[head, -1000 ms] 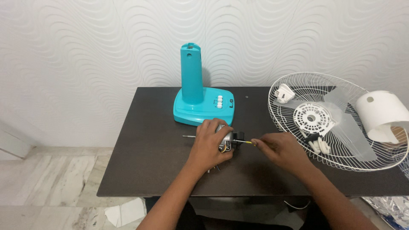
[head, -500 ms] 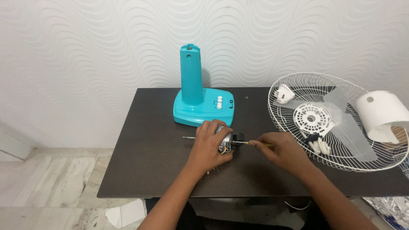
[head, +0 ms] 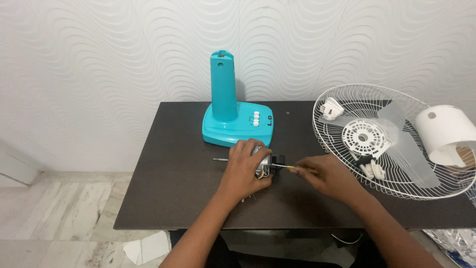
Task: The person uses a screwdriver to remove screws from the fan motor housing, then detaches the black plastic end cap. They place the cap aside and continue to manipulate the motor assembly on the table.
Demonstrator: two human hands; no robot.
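My left hand (head: pixel 244 167) is closed over a small metal fan motor (head: pixel 263 163) lying on the dark table (head: pixel 173 198). A thin shaft (head: pixel 221 160) sticks out of the motor to the left. My right hand (head: pixel 325 176) pinches a thin screwdriver with a yellow shank (head: pixel 283 167), its tip against the motor's right side. Just behind the hands stands a teal fan base with an upright column (head: pixel 229 111) and white buttons.
A white wire fan guard (head: pixel 347 149) lies at the right with a clear fan blade (head: pixel 411 149), a round white grille plate (head: pixel 365 137) and small white parts in it. A white motor cover (head: pixel 446 131) rests at the far right. A small screw (head: pixel 288 113) lies behind.
My right hand has shifted slightly left, bringing the screwdriver closer against the motor. My left hand stays on the motor.
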